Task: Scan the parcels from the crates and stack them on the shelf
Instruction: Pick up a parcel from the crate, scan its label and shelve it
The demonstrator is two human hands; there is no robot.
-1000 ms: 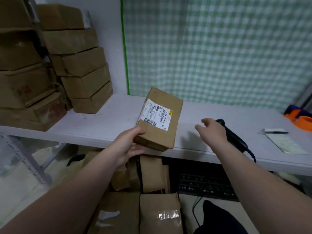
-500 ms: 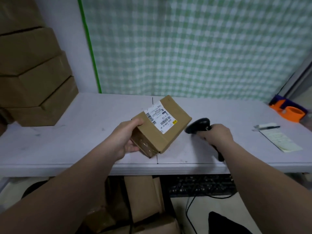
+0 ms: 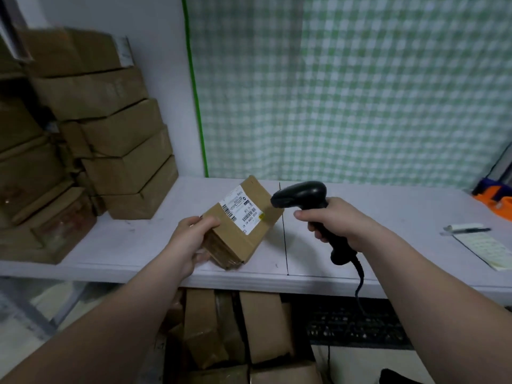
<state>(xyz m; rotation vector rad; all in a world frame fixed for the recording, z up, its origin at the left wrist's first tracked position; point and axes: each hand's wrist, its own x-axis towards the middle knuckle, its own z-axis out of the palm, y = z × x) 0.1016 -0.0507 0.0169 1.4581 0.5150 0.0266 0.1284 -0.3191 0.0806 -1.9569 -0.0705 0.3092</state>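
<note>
Many stacked boxes (image 3: pixel 119 151) crowd the shelf (image 3: pixel 388 217) left of the parcel (image 3: pixel 241 225)

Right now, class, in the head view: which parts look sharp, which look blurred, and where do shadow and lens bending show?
Head view throughout: the label on the parcel is fairly sharp, barcode bars distinct; the stacked boxes at left are soft; the parcel throws a soft shadow on the shelf toward the scanner; the green strip leans, wide-angle bending.

Stacked boxes (image 3: pixel 119 151) block the surface (image 3: pixel 410 206) from nine to ten o'clock. Twelve to two o'clock lies open, until the notepad (image 3: pixel 487 245) and orange tape dispenser (image 3: pixel 496 199) at three.
</note>
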